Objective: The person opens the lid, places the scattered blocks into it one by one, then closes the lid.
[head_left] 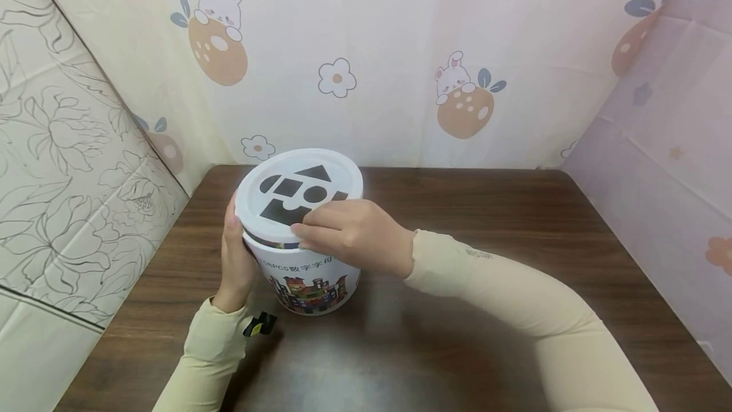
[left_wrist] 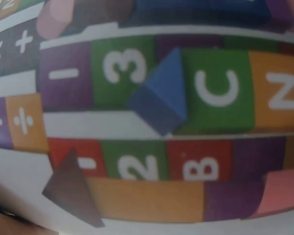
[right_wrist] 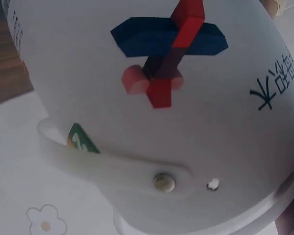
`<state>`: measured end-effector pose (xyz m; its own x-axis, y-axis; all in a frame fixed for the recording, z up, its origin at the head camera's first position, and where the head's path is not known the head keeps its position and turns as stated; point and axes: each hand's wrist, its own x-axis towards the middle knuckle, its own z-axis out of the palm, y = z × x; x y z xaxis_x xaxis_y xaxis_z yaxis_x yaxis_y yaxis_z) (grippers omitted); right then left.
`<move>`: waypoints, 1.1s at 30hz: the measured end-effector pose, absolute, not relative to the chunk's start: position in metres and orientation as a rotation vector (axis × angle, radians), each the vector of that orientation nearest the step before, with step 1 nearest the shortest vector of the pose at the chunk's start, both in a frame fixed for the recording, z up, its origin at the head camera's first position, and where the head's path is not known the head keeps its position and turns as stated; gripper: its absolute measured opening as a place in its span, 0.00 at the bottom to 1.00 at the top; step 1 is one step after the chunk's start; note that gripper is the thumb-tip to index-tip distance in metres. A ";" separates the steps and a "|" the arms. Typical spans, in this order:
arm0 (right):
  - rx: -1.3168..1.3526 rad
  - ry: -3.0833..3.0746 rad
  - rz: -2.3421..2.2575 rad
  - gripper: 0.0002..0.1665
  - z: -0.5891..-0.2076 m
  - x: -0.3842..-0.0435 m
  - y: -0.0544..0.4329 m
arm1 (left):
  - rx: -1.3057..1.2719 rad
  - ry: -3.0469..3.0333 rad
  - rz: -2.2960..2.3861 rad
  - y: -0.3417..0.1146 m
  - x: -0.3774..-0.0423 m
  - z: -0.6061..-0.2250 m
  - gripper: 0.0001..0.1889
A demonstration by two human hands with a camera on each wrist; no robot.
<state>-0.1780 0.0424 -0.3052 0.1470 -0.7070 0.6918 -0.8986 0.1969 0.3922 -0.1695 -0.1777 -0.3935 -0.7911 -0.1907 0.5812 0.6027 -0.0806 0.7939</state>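
A white toy-block bucket [head_left: 309, 272] stands on the table, printed with colored blocks and lettering. Its white lid [head_left: 297, 161], with dark shape cut-outs, sits slightly tilted, and a dark gap shows under the front rim. My right hand [head_left: 357, 234] pinches the lid's front right edge with curled fingers. Against the bucket's left side rests my left hand [head_left: 237, 266], its visible fingers fairly straight and the rest hidden. Printed letter and number blocks [left_wrist: 215, 93] fill the left wrist view. The right wrist view catches the bucket's plastic handle [right_wrist: 122, 169] and its rivet.
The bucket is on a dark wood-grain table [head_left: 486, 208]. Behind it hangs a curtain [head_left: 389, 30] with rabbits and flowers, and a floral panel [head_left: 68, 132] stands at the left. A small black-and-yellow object [head_left: 260, 324] is at my left wrist.
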 end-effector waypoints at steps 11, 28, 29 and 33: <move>1.560 -1.581 0.305 0.14 -0.311 -0.178 0.035 | -0.400 -1.622 -1.948 -0.179 -0.169 -0.395 0.30; 1.562 -1.722 0.419 0.17 -0.324 -0.181 0.038 | -0.395 -1.653 -1.962 -0.181 -0.169 -0.393 0.30; 1.549 -1.757 0.452 0.18 -0.324 -0.183 0.040 | -0.388 -1.659 -1.960 -0.181 -0.169 -0.393 0.30; 1.419 -1.935 0.606 0.22 -0.325 -0.194 0.051 | -0.364 -1.685 -1.948 -0.182 -0.169 -0.393 0.30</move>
